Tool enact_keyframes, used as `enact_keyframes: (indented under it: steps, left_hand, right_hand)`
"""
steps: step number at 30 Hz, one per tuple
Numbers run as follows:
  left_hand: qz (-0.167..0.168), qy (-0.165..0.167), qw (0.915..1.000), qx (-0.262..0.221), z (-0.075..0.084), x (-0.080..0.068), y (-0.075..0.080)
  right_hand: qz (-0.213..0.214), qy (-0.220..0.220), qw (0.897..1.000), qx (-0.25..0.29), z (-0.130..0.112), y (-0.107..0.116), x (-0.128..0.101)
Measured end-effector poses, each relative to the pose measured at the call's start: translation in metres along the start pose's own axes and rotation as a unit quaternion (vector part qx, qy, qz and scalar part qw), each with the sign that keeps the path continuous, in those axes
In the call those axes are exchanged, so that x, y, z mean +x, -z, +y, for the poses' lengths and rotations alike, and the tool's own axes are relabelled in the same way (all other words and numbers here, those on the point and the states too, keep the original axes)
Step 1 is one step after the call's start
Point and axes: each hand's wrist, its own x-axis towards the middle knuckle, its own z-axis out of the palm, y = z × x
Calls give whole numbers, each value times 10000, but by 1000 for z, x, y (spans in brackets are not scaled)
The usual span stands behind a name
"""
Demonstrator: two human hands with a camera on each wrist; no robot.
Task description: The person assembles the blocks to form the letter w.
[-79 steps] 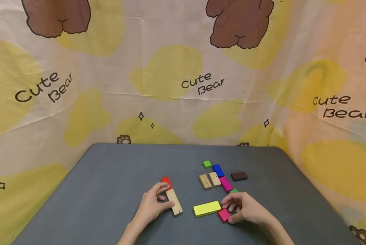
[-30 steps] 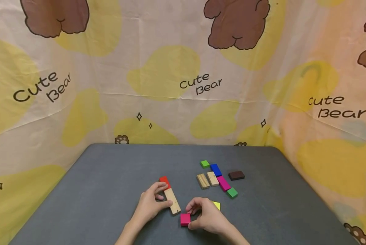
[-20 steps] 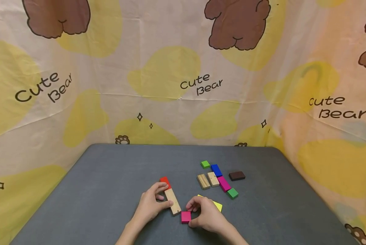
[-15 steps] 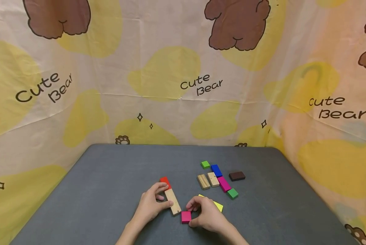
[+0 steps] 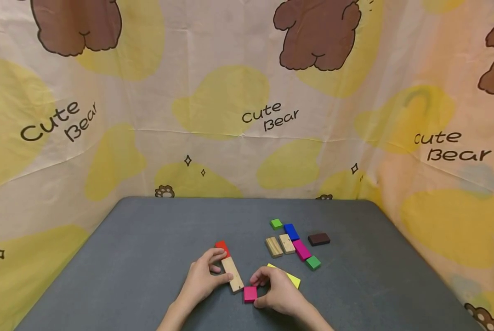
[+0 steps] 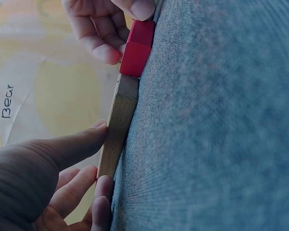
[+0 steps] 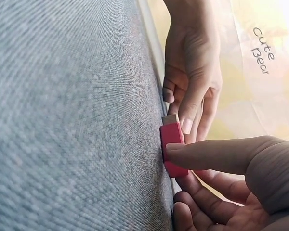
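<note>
My left hand [image 5: 201, 278] rests along a row made of a red block [image 5: 222, 248] and a longer plain wooden block [image 5: 232, 276]. Its thumb touches the wooden block's side and a fingertip lies on the red one. From the right, my right hand [image 5: 280, 289] pinches a pink block [image 5: 250, 294] between thumb and fingers, right at the wooden block's near end. The right wrist view shows the thumb pressed on the pink block [image 7: 171, 139]. Behind the right hand, a yellow block [image 5: 293, 279] is partly hidden.
Farther back on the grey table [image 5: 168, 230] lie two small wooden blocks [image 5: 287, 244], a blue block [image 5: 291, 231], a magenta block [image 5: 302, 250], a green block [image 5: 313, 263], a light green block [image 5: 276, 224] and a dark brown block [image 5: 319, 239]. A printed cloth [image 5: 213, 105] surrounds the table.
My right hand has carried the pink block leftward from beside the yellow block to the wooden block's near end. The yellow block now lies turned. My left hand has stayed put.
</note>
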Motion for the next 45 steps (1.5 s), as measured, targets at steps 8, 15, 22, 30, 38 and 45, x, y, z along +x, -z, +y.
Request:
enact_keyframes:
  steps: [8, 15, 22, 30, 38, 45]
  left_hand:
    - [-21, -11, 10000, -4, 1, 0, 0]
    - [-9, -16, 10000, 14, 1, 0, -1]
    - [-32, -9, 10000, 24, 1, 1, -1]
    - [-77, 26, 10000, 29, 1, 2, -1]
    - [42, -99, 9999, -37, 2, 0, -1]
    - [-33, -91, 9999, -84, -2, 0, -1]
  right_hand:
    - [41, 15, 10000, 39, 0, 0, 1]
    - [43, 35, 10000, -29, 1, 0, 0]
    - [54, -30, 10000, -9, 0, 0, 0]
    - [23, 101, 9999, 106, 2, 3, -3]
    - [1097, 766, 9905, 308, 20, 32, -19]
    - [1568, 273, 9872, 127, 52, 63, -29]
